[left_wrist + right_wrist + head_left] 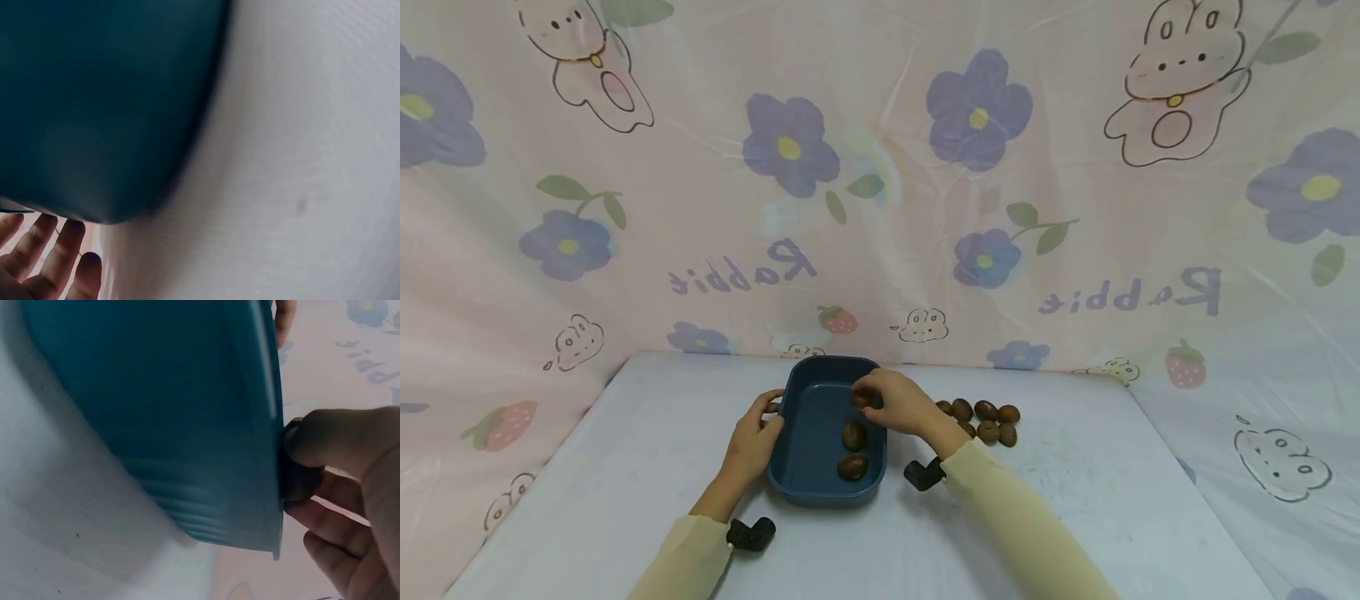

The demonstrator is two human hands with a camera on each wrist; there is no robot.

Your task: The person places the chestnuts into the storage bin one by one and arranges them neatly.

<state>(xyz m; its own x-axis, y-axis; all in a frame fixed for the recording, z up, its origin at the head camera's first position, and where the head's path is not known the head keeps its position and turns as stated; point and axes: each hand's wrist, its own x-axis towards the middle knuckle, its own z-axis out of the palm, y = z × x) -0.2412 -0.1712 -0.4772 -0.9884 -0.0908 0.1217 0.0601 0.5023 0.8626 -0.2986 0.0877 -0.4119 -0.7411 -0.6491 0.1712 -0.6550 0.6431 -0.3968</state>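
A dark blue rectangular bin [816, 500] stands on the table, with two brown, glossy chestnuts [853, 467] lying inside along its right side. Just above the bin's right rim, my right hand [898, 402] pinches another chestnut [862, 397] between thumb and fingers. Up close in the right wrist view, that chestnut [300, 478] looks dark and partly covered by the fingers. My left hand [754, 437] rests against the bin's left side, its fingers fairly straight and touching near the rim. In the left wrist view those fingers [59, 256] are spread beside the bin's wall [94, 112].
Several more chestnuts [987, 432] lie in two rough rows on the white table [1075, 508] right of the bin, some partly hidden behind my right wrist. A patterned cloth [880, 233] hangs behind the table. Black wrist cameras [751, 535] sit under both wrists.
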